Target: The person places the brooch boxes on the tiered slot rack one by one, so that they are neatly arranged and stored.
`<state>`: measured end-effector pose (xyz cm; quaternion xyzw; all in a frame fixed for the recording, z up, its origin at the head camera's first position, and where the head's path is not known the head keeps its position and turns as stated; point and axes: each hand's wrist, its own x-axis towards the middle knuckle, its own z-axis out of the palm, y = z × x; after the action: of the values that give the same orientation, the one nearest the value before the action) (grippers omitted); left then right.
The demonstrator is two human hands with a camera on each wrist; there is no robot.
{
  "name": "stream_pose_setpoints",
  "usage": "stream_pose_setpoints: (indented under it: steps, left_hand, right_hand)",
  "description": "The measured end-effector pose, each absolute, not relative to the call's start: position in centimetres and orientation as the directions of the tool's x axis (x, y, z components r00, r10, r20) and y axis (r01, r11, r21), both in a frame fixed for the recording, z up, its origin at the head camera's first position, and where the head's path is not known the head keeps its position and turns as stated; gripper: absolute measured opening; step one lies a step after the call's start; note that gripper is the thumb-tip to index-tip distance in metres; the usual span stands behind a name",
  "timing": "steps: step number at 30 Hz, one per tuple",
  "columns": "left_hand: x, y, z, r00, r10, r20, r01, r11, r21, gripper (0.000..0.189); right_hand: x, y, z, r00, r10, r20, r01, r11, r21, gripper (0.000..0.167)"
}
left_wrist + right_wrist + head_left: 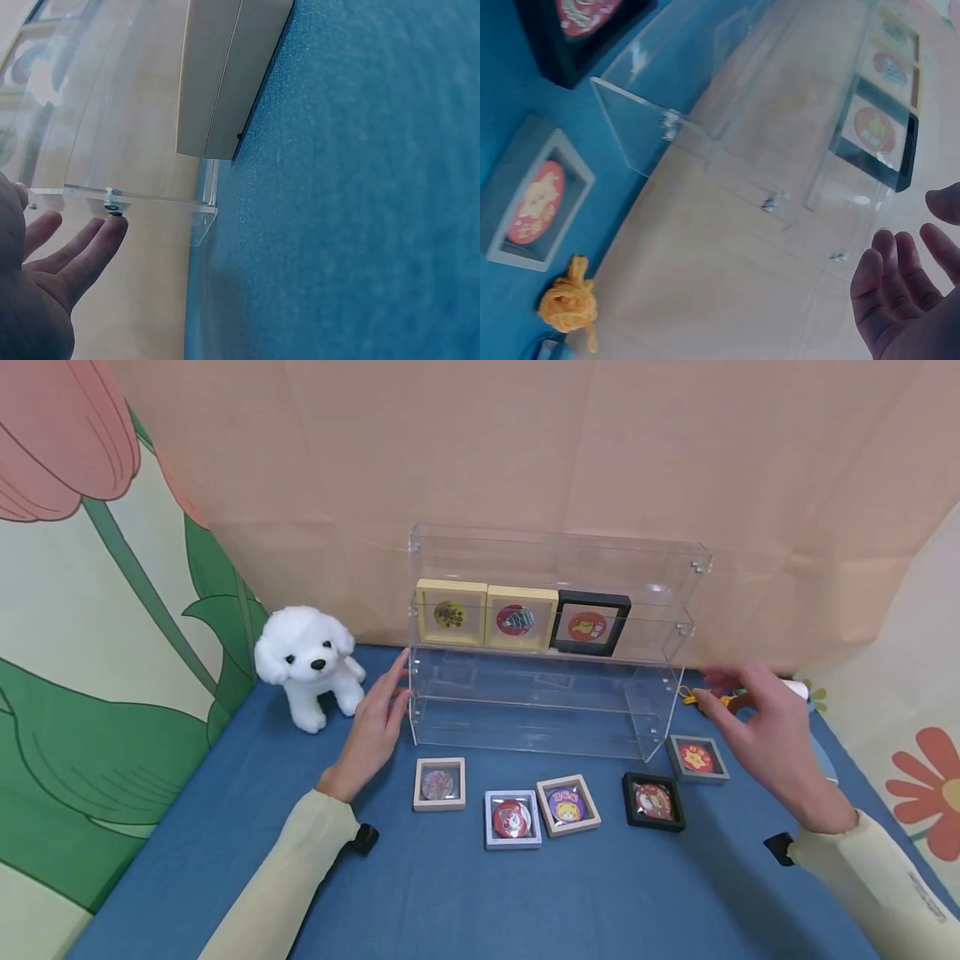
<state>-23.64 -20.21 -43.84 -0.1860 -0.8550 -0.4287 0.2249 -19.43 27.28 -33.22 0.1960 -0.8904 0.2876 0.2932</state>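
Note:
A clear acrylic display stand (pixel 532 702) with stepped shelves stands on the blue cloth. My left hand (pixel 372 722) is at its left side, fingers extended; in the left wrist view the fingertips (pixel 112 229) reach a screw fitting on the panel. Beyond the stand's right side is my right hand (pixel 768 739), slightly blurred, with loosely bent fingers and nothing in them. On an upper shelf, two pale yellow display frames (pixel 521 641) stand beside a black display frame (pixel 620 627), each showing a round badge.
In front of the stand lie a beige frame (pixel 439 806), a white frame (pixel 513 843), a tilted cream frame (pixel 592 814), another black frame (pixel 654 822) and a grey frame (pixel 701 776). A white plush dog (pixel 303 647) stands left. A yellow cord bundle (pixel 568 304) lies right.

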Motion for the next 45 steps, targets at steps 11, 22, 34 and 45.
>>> stream_pose_setpoints:
  steps: [11, 22, 34, 45]
  left_hand:
    - [-23.7, -20.1, -43.6, -0.837, 0.123, 0.533, 0.5, 0.57, 0.652, 0.066]
    - [-23.7, -20.1, -43.7, -0.837, 0.127, 0.532, 0.499, 0.576, 0.648, 0.067]
    - [-23.6, -20.1, -43.7, -0.843, 0.123, 0.524, 0.492, 0.572, 0.657, 0.067]
    - [-23.5, -20.1, -43.6, -0.849, 0.122, 0.514, 0.483, 0.575, 0.661, 0.068]
  right_hand:
    - [-18.6, 28.9, -34.7, -0.805, -0.147, 0.574, -0.445, 0.79, -0.422, 0.039]
    - [-17.8, 31.3, -36.9, -0.872, -0.166, 0.46, -0.383, 0.817, -0.432, 0.042]
    - [-17.8, 33.2, -39.1, -0.911, -0.16, 0.38, -0.33, 0.835, -0.439, 0.042]
    - [-18.6, 35.0, -40.6, -0.955, -0.163, 0.247, -0.258, 0.869, -0.423, 0.047]
